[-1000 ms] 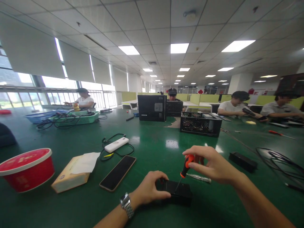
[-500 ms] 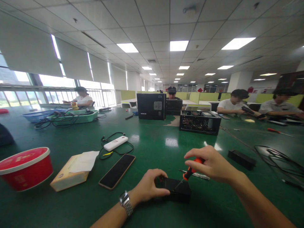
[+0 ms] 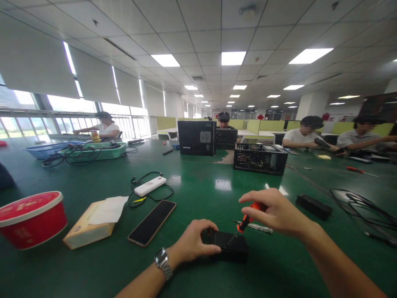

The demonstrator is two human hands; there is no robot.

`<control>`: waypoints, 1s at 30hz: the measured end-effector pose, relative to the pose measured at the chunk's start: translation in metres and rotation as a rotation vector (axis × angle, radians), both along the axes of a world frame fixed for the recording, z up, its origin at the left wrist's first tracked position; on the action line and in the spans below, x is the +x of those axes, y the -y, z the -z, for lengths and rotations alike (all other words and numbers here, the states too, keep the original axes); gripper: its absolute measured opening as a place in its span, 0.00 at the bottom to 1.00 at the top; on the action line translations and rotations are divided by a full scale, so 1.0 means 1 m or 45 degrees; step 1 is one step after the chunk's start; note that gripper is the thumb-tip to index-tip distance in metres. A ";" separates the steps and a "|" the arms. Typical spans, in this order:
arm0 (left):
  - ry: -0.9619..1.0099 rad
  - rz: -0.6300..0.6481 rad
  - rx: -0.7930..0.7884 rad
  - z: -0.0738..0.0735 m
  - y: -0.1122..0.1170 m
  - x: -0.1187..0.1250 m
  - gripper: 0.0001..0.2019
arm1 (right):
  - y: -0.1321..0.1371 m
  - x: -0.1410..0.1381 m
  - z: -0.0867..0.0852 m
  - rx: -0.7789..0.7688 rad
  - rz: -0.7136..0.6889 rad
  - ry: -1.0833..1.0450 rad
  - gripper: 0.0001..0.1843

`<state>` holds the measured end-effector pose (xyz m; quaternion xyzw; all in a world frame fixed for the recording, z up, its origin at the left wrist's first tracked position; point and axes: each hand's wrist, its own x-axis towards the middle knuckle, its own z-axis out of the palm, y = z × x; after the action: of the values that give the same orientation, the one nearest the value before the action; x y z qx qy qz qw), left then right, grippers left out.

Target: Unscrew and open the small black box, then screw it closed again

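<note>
A small flat black box (image 3: pixel 231 246) lies on the green table (image 3: pixel 198 186) just in front of me. My left hand (image 3: pixel 194 243), a metal watch on its wrist, is closed around the box's left end. My right hand (image 3: pixel 274 211) is closed on the orange handle of a screwdriver (image 3: pixel 245 221), whose thin shaft slants down to the left with its tip on top of the box. A second, silver tool (image 3: pixel 257 227) lies on the table behind the box.
Left of my hands lie a phone (image 3: pixel 151 222), a tissue pack (image 3: pixel 93 223), a red bowl (image 3: pixel 31 219) and a white power bank with cable (image 3: pixel 150 186). Computer cases (image 3: pixel 260 159) stand mid-table, another black box (image 3: pixel 313 206) and cables (image 3: pixel 362 205) at right. Several people sit at the far side.
The screwdriver handle has tilted lower and my right hand has shifted slightly on it. My left hand stays on the box. The view has drifted a little.
</note>
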<state>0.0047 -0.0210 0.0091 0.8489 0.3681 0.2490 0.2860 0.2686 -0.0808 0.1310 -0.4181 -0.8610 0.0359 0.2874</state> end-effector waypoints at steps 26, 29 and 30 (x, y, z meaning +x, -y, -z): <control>-0.003 0.018 0.040 0.001 -0.001 -0.001 0.21 | 0.004 0.000 -0.004 0.032 -0.017 0.045 0.10; -0.010 0.026 0.038 0.001 -0.001 0.000 0.21 | 0.005 0.001 -0.006 0.002 -0.085 -0.003 0.11; -0.012 0.025 0.038 0.001 -0.001 0.000 0.21 | 0.006 0.001 -0.006 -0.020 -0.093 -0.012 0.10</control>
<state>0.0048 -0.0199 0.0085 0.8580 0.3572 0.2475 0.2738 0.2695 -0.0869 0.1368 -0.3885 -0.8739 0.0550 0.2868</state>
